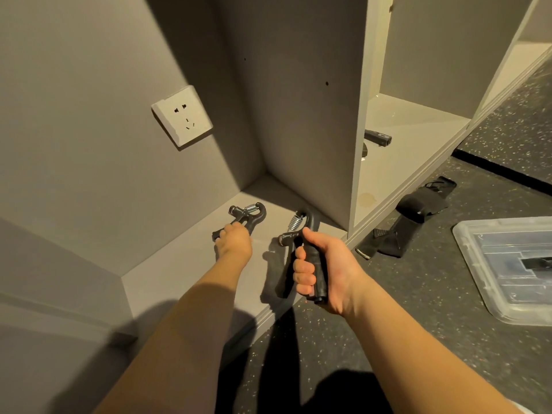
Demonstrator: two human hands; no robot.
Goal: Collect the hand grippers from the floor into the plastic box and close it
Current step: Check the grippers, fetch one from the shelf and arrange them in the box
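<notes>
My right hand [319, 267] grips one black handle of a hand gripper [301, 231], lifted just above the low grey ledge, its metal spring pointing away from me. My left hand [234, 239] reaches further in and closes round the handles of a second black hand gripper [249, 215] that lies on the ledge near the corner. The clear plastic box [507, 264] sits on the dark speckled floor at the right edge, with something dark showing through it.
A white wall socket [182, 115] is on the grey wall at the left. A white open cabinet [412, 138] stands to the right with a dark object [378, 137] on its bottom shelf. Black straps [412, 222] lie on the floor before it.
</notes>
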